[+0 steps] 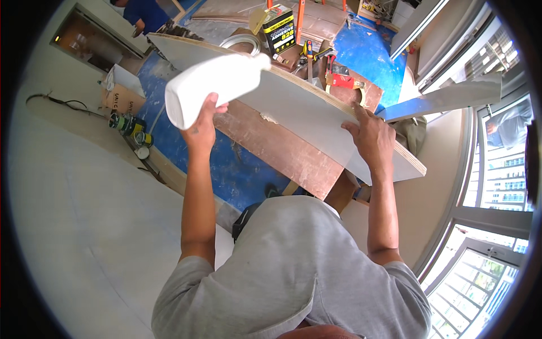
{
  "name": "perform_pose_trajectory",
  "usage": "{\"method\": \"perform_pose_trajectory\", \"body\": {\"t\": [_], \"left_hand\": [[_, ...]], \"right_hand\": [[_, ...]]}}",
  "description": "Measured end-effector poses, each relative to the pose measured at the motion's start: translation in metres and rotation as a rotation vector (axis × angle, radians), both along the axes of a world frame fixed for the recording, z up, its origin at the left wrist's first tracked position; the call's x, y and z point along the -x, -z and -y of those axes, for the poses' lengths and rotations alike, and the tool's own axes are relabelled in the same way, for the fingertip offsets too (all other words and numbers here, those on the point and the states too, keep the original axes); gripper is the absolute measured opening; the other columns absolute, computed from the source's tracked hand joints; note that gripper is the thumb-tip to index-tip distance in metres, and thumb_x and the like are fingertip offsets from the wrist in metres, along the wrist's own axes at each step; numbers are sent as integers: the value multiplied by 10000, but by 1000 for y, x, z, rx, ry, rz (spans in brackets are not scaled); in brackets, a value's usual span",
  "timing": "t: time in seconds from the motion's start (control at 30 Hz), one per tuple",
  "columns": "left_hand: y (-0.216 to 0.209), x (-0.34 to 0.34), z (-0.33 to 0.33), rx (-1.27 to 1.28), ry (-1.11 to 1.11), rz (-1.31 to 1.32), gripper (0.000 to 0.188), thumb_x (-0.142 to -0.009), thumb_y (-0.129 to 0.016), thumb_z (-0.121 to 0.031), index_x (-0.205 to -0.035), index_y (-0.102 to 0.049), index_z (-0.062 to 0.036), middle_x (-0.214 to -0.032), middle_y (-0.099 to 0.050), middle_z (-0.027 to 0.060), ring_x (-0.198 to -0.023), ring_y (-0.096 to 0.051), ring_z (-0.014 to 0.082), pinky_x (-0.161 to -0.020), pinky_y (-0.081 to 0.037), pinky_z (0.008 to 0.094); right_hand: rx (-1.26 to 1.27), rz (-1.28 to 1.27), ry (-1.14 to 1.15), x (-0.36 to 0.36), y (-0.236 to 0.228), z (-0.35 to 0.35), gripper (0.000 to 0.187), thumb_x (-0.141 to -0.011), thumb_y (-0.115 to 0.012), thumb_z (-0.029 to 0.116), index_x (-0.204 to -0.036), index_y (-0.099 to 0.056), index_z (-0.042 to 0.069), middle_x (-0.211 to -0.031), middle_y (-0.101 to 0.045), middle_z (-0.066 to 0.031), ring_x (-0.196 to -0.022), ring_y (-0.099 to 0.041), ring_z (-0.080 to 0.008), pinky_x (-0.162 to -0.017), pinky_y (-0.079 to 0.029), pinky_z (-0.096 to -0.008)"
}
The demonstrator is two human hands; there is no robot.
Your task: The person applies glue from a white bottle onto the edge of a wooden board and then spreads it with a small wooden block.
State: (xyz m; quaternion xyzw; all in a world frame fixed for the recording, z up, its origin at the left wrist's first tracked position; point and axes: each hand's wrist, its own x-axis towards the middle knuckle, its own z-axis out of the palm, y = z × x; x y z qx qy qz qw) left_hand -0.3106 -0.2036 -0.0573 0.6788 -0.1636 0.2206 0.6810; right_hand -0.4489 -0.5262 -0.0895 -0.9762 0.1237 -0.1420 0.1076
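Note:
A white plastic bottle (210, 89) is tilted over the left part of a large board, its narrow end toward the right. My left hand (203, 125) is closed around its lower side; some fingers are hidden behind it. The board (305, 113) has a pale grey face and a layered plywood edge, and slants from far left to near right. My right hand (374, 138) grips its upper edge near the right end, thumb on the grey face, index finger along the edge, other fingers partly hidden.
Beyond the board stand an adhesive tin (279, 31), a red-handled tool (341, 81) and a screwdriver (308, 50). Brown sheet (282, 147) lies below, over blue floor covering (237, 169). Cans (127, 123) stand at left. Another person (147, 14) is at the far left.

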Motion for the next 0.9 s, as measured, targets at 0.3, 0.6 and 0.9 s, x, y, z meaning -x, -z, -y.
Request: {"method": "perform_pose_trajectory", "body": {"t": [0.3,0.6,0.9], "left_hand": [[-2,13,7,174,-12,-12,362,-975,-725,-102,-1268,-619,85,-1047,-723,167,-762,-735,234,-620,-639,316],[9,0,2,41,-77,47,387,-979,-728,-119,-1278,-602,92,-1021,-732,180,-744,-737,253,-617,-638,320],[11,12,6,-38,-84,29,403,-973,-746,-119,-1278,-603,102,-1015,-721,161,-764,-716,208,-636,-629,310]], "right_hand": [[-19,-19,9,2,0,0,555,-859,-784,356,-1341,-643,120,-999,-760,-126,-861,-743,-339,-679,-536,-474],[-9,30,-14,4,3,-3,543,-865,-779,349,-1335,-638,118,-977,-756,-120,-848,-740,-340,-675,-540,-473],[6,15,-29,9,0,-5,531,-871,-778,340,-1324,-625,108,-950,-747,-121,-836,-739,-336,-665,-541,-466]]}}
